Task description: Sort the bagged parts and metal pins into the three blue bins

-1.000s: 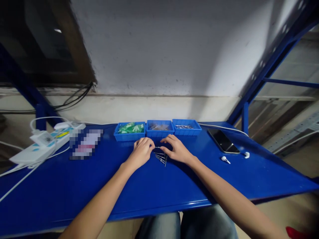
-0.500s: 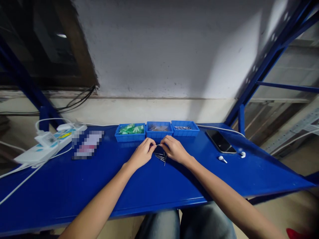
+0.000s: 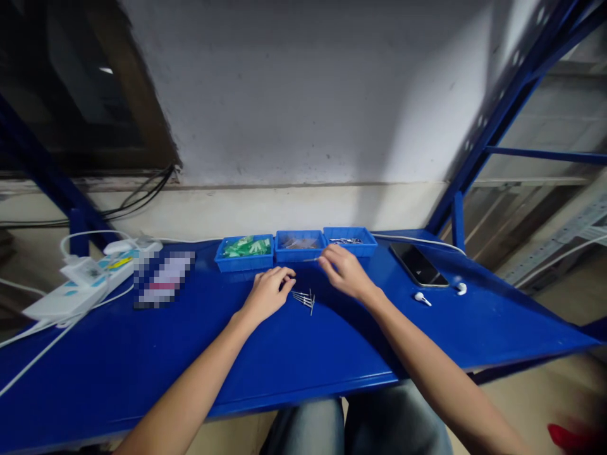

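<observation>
My right hand (image 3: 345, 272) is raised in front of the middle and right bins, its thumb and fingers pinching a thin metal rod (image 3: 310, 260) that points left. My left hand (image 3: 271, 292) rests low over the table, fingers loosely bent, with a gap between thumb and forefinger. A small dark spot shows by its forefinger tip; I cannot make out what it is. Between the hands, several thin silvery rods (image 3: 303, 299) lie side by side on the blue table, and one lies across their right ends.
Three blue bins stand at the back: one with green packets (image 3: 246, 246), one with brownish pieces (image 3: 298, 242), one with metal pieces (image 3: 348, 240). A phone (image 3: 420, 264) and white earbuds (image 3: 422, 298) lie right. Left are a power strip (image 3: 76, 291) with cables and a blurred-out item (image 3: 165, 278).
Both hands held a thin rod between them. Now my right hand has moved right and up with the rod, and my left fingers have let go, staying near the same spot.
</observation>
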A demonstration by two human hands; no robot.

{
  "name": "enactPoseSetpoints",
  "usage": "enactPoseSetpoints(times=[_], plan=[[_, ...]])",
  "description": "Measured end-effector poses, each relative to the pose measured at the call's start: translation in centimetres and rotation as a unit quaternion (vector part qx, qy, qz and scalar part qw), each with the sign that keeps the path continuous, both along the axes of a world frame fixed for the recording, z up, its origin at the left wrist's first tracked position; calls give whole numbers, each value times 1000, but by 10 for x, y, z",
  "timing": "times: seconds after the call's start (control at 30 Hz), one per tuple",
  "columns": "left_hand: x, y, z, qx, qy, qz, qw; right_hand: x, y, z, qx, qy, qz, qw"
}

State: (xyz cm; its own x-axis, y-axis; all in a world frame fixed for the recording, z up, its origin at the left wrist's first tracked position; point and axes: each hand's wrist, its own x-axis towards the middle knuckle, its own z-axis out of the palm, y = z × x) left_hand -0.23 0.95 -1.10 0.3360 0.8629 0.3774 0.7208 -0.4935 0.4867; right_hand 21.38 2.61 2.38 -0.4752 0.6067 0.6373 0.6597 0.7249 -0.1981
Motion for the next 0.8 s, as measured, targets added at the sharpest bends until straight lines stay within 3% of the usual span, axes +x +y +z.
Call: enactPoseSetpoints(times=[0.13,0.23,0.3,0.4,0.6,0.8], plan=[[-4,1,-4,-26,78,-13,997,41,24,-1,54,113,-167,978],[-7,2,-4,-43,104,-45,993,60,40,-17,32,81,-273,958],[-8,2,-4,-49,106,-55,992,61,43,-26,7,55,-289,956],[-7,2,-3,-55,104,-61,991,42,37,-32,6,59,-239,969],[-1,0,-4,-41,87,-50,994,-10,11,-33,-40,21,-47,998],[-3,5,-2,2,13,1,1000,-22,-3,-35,-38,-53,48,997]])
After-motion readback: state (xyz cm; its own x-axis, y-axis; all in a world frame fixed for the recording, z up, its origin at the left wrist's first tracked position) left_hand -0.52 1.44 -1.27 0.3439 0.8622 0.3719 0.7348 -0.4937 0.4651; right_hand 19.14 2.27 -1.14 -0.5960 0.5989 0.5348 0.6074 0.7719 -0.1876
